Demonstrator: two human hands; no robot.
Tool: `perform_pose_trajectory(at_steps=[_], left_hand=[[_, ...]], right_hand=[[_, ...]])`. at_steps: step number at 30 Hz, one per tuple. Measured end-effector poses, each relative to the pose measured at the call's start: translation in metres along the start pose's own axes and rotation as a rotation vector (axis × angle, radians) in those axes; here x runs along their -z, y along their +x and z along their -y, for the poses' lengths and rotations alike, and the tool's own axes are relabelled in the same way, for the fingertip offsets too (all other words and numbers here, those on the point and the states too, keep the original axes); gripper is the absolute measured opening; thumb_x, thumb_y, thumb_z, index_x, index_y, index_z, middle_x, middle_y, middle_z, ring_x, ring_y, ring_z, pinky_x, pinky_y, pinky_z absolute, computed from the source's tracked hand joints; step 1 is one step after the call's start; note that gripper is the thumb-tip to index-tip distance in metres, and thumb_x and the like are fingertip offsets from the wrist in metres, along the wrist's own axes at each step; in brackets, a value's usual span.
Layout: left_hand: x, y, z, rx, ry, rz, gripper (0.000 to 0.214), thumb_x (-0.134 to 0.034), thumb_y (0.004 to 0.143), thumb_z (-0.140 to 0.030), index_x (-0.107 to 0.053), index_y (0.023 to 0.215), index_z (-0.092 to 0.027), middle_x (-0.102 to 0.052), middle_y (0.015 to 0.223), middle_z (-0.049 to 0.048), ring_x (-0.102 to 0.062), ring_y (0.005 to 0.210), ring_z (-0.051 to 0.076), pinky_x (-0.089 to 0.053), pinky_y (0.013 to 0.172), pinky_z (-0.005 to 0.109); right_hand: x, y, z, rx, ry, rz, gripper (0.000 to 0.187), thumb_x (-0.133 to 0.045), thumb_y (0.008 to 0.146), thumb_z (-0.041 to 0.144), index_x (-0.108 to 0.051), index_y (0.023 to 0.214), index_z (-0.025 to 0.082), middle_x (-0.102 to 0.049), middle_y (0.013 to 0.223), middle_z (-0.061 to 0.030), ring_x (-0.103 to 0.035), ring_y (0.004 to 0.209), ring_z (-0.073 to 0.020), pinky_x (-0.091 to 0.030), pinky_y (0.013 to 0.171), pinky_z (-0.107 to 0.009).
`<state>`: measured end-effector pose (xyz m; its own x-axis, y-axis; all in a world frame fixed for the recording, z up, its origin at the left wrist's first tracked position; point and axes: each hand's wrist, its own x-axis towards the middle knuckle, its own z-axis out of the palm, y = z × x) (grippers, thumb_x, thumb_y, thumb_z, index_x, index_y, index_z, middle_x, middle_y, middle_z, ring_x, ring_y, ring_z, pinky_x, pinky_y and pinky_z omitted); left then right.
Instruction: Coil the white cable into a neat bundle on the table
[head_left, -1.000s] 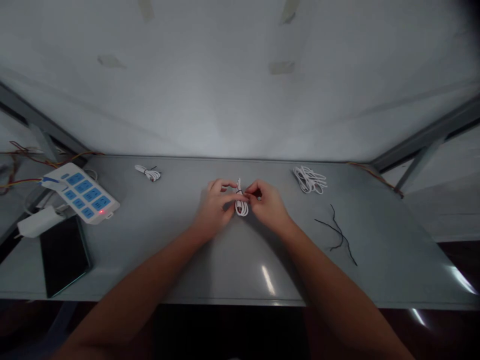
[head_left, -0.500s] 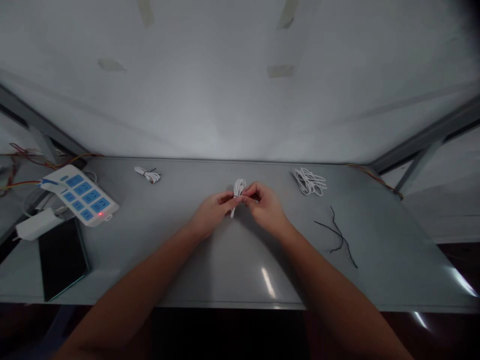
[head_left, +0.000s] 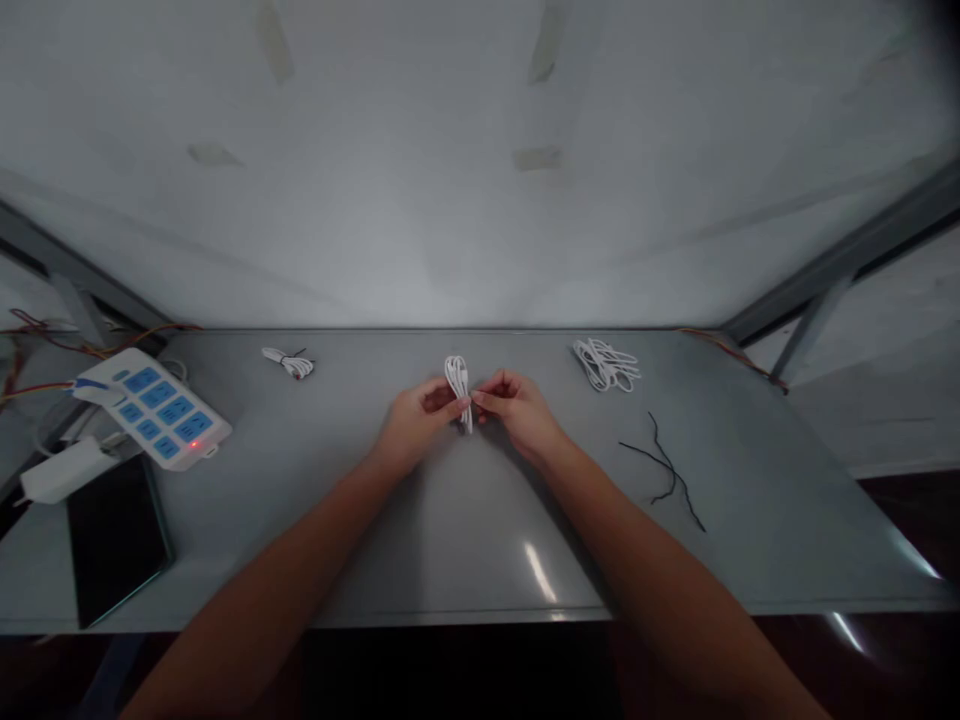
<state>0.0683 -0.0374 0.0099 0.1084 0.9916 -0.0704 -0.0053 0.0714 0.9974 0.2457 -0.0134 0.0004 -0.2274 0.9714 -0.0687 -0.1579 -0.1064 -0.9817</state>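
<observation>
A folded white cable point(head_left: 457, 378) stands roughly upright over the middle of the table. My left hand point(head_left: 420, 418) is closed on it, thumb across its lower half. Just to the right, my right hand point(head_left: 517, 408) is pinched shut, its fingertips close against the cable's side. Whatever lies between those fingertips is too small to make out. Another white cable bundle point(head_left: 602, 364), loosely coiled, lies at the back right. Thin black ties point(head_left: 670, 468) cross each other in front of it. At the back left rests a white cable bundled with a dark tie point(head_left: 289, 362).
On the left lie a white power strip point(head_left: 160, 408) with blue sockets and a lit red light, a white adapter point(head_left: 67, 472) and a dark flat tablet point(head_left: 118, 540). A pale wall point(head_left: 420, 180) rises behind the grey table point(head_left: 480, 560).
My right fingers have drawn slightly away from my left, and the folded cable now shows more fully between the hands. The whole view has shifted a little.
</observation>
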Motion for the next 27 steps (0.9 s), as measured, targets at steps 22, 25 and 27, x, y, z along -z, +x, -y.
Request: perform_pose_trajectory(at_steps=[22, 25, 27], left_hand=[[0.038, 0.030, 0.033, -0.377, 1.233, -0.175, 0.045, -0.044, 0.100, -0.025, -0.060, 0.140, -0.013, -0.055, 0.153, 0.0211, -0.047, 0.146, 0.036, -0.035, 0.122, 0.058], [0.038, 0.029, 0.031, -0.350, 1.313, -0.166, 0.047, -0.042, 0.101, -0.025, -0.059, 0.142, -0.010, -0.054, 0.154, 0.0211, -0.048, 0.145, 0.035, -0.036, 0.123, 0.054], [0.039, 0.029, 0.030, -0.347, 1.340, -0.161, 0.048, -0.042, 0.102, -0.025, -0.058, 0.143, -0.009, -0.053, 0.154, 0.0213, -0.048, 0.145, 0.035, -0.036, 0.124, 0.053]], right_hand=[[0.023, 0.016, -0.015, 0.274, -1.477, -0.154, 0.049, -0.038, 0.104, 0.025, -0.054, 0.147, 0.008, -0.047, 0.161, -0.0209, -0.040, 0.150, -0.0398, -0.027, 0.123, -0.060], [0.021, 0.016, -0.011, 0.218, -1.535, -0.139, 0.052, -0.035, 0.104, 0.027, -0.051, 0.150, 0.007, -0.044, 0.164, -0.0189, -0.037, 0.152, -0.0385, -0.026, 0.125, -0.058], [0.021, 0.015, -0.009, 0.199, -1.547, -0.138, 0.053, -0.035, 0.104, 0.027, -0.051, 0.151, 0.008, -0.043, 0.165, -0.0173, -0.037, 0.152, -0.0370, -0.025, 0.125, -0.056]])
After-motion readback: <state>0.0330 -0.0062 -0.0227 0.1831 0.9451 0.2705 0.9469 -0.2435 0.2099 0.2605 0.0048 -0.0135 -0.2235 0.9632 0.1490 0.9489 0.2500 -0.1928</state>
